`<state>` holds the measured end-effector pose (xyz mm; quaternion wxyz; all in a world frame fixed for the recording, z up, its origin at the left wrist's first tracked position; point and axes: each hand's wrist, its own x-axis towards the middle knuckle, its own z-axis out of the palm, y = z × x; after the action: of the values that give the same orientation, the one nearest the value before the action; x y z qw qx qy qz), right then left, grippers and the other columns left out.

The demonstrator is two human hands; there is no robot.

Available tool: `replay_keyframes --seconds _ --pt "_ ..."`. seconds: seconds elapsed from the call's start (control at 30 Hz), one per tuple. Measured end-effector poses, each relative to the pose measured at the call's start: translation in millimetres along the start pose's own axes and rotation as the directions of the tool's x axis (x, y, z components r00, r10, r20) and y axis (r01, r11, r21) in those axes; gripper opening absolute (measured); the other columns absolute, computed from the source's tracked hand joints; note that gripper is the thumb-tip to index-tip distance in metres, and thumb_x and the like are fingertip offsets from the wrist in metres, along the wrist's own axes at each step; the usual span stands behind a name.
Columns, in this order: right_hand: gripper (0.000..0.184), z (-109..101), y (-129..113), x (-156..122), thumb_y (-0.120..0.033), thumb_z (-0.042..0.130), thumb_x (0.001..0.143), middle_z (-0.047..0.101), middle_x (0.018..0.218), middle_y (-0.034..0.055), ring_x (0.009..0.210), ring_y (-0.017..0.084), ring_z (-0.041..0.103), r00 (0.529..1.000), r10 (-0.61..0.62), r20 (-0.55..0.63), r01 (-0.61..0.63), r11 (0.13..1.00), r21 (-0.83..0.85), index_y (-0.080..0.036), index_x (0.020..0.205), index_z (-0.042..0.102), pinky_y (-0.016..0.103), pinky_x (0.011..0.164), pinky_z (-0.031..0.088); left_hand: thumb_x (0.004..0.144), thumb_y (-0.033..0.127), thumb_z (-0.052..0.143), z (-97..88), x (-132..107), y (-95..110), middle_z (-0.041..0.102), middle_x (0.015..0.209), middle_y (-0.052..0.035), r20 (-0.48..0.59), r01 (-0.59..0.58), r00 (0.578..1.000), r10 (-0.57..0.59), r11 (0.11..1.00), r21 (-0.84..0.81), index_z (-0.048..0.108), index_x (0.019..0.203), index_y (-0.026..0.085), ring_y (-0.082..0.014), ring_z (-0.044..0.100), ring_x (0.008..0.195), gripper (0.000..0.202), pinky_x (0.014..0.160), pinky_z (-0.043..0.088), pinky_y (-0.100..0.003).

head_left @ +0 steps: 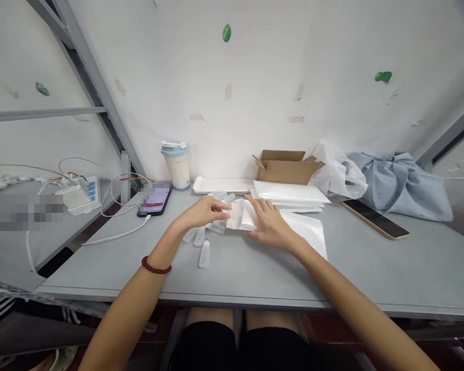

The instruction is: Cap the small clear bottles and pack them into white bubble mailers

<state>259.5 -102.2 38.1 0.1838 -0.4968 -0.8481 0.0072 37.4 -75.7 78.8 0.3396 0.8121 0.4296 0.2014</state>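
Observation:
Between my hands is a small white bubble mailer point(239, 215), folded over and held just above the table. My left hand point(205, 212) pinches its left edge between thumb and fingers. Around the right end of the mailer my right hand point(271, 225) is closed, with the fingers over the top and the thumb low on the near side. Several small translucent plastic pieces point(204, 254) lie loose below and behind my left hand. A flat bubble mailer point(307, 232) lies partly under my right hand and forearm.
Behind my hands are a stack of white mailers point(294, 191), an open cardboard box point(290, 170) and a white tray point(228, 185). A lidded cup point(178, 167) and a charging phone point(154, 200) stand left; another phone point(375, 219), a plastic bag point(334, 172) and blue cloth point(406, 188) lie right.

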Motion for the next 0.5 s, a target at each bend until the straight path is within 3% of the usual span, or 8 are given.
replay_keyframes --seconds 0.13,0.3,0.37,0.5 --pt "0.077 2 1 1 -0.028 0.062 0.067 0.045 0.124 0.0128 0.111 0.031 0.040 0.999 -0.017 -0.045 0.018 1.000 0.008 -0.021 0.135 0.026 0.045 0.089 0.035 0.069 0.035 0.065 11.3 6 -4 0.061 0.071 0.0002 -0.129 -0.027 0.991 0.020 0.998 -0.051 0.070 0.102 0.018 -0.0109 0.042 0.061 0.038 0.058 0.033 -0.024" --pt "0.072 8 1 2 -0.025 0.061 0.067 0.045 0.124 0.0130 0.113 0.031 0.039 0.997 -0.050 -0.064 0.051 0.999 0.008 -0.019 0.131 0.029 0.044 0.090 0.035 0.079 0.034 0.054 19.2 9 -3 0.070 0.095 -0.0032 -0.073 -0.100 0.993 0.095 0.992 -0.076 0.068 0.106 0.022 -0.0144 0.052 0.073 0.033 0.066 0.038 -0.025" --pt "0.073 11 0 2 -0.024 0.062 0.066 0.046 0.123 0.0137 0.112 0.031 0.039 0.997 -0.047 -0.061 0.047 0.999 0.007 -0.017 0.131 0.030 0.044 0.090 0.035 0.079 0.031 0.055 20.9 10 -4 0.071 0.096 -0.0032 -0.089 -0.097 0.992 0.089 0.992 -0.085 0.070 0.103 0.021 -0.0152 0.055 0.076 0.030 0.068 0.040 -0.026" --pt "0.072 18 -1 2 -0.024 0.062 0.064 0.045 0.123 0.0137 0.111 0.030 0.039 0.995 -0.069 -0.070 0.071 0.997 0.031 -0.015 0.129 0.032 0.043 0.091 0.035 0.073 0.028 0.062 29.6 16 -10 0.071 0.087 -0.0023 -0.226 -0.074 0.972 0.069 0.997 -0.013 0.073 0.088 0.020 -0.0164 0.057 0.077 0.021 0.071 0.041 -0.026"
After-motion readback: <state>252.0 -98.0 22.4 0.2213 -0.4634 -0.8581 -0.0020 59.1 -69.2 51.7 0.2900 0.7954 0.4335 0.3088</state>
